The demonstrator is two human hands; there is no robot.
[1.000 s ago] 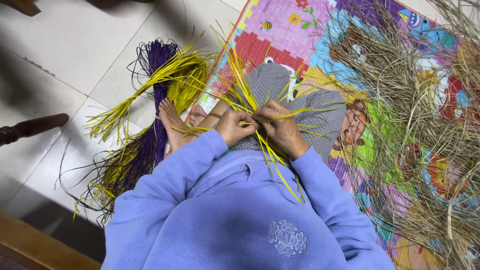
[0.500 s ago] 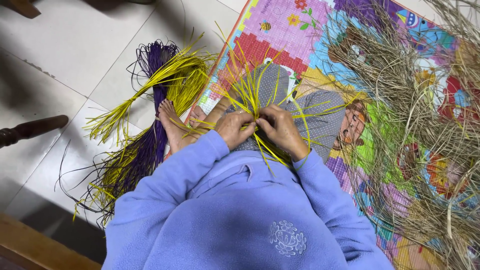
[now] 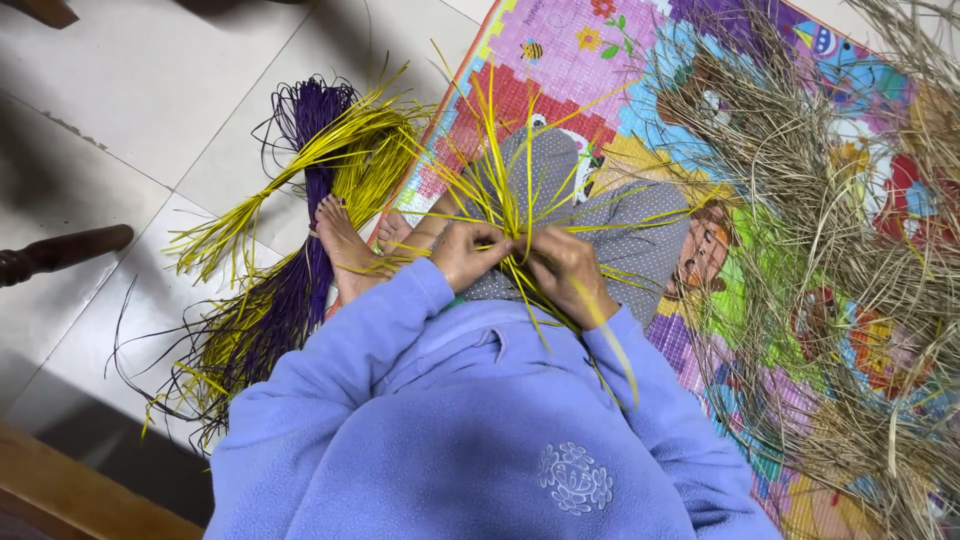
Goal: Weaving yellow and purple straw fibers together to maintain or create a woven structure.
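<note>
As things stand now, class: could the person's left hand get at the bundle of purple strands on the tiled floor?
Probably yes, once freed. The purple bundle lies on the left hand's own side, just past the bare foot, with only loose yellow strands across it. But both hands, the right hand too, are gripping the yellow work.

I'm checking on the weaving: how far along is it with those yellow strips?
Early stage. Done: only a small crossed start of yellow strips on the lap. In hand: the left hand and right hand pinch that start, loose ends fanning out. Left: the yellow and purple bundles and the dry straw pile lie unused.
</note>
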